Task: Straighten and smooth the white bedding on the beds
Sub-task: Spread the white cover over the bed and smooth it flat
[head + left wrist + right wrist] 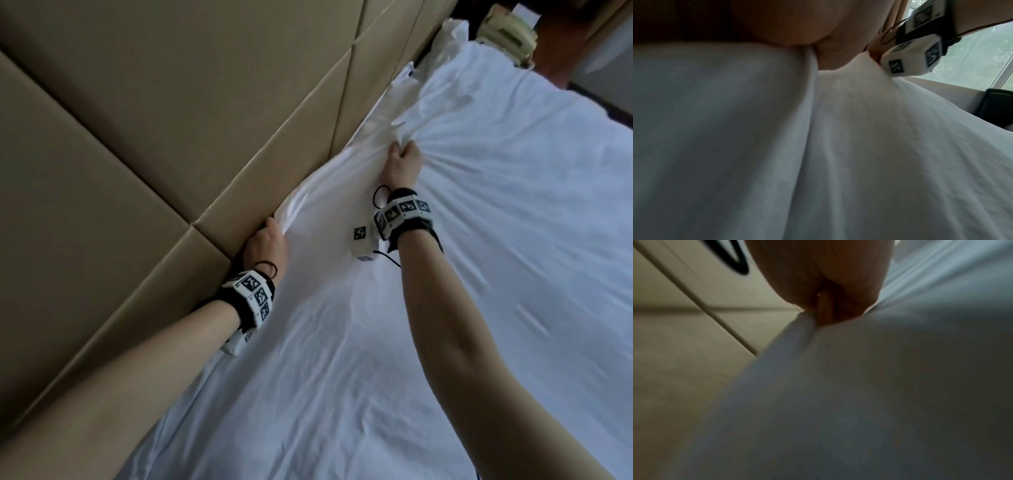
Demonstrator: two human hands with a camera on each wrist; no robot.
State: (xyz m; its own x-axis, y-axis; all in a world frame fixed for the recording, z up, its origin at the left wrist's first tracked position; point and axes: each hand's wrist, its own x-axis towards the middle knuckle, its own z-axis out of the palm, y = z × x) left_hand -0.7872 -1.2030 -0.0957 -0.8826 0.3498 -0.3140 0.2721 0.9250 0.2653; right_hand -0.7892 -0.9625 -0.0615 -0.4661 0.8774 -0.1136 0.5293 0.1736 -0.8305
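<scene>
Both hands clutch the white cotton bedding (445, 257) along the tan padded headboard (154, 120), left hand (265, 245) at its base, right hand (402, 168) bunching a fold just beside it; uneven pulling could leave fresh wrinkles.

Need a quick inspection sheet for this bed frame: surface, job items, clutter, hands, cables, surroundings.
Surface: bed, covered in white.
Job's things: white bedding, creased, bunched along the headboard edge.
Clutter: nothing seen.
Grippers: left hand grips the bedding edge at the headboard; right hand pinches a gathered fold.
Cables: thin black cord at the right wrist rig.
Surroundings: beige padded headboard; window.
</scene>
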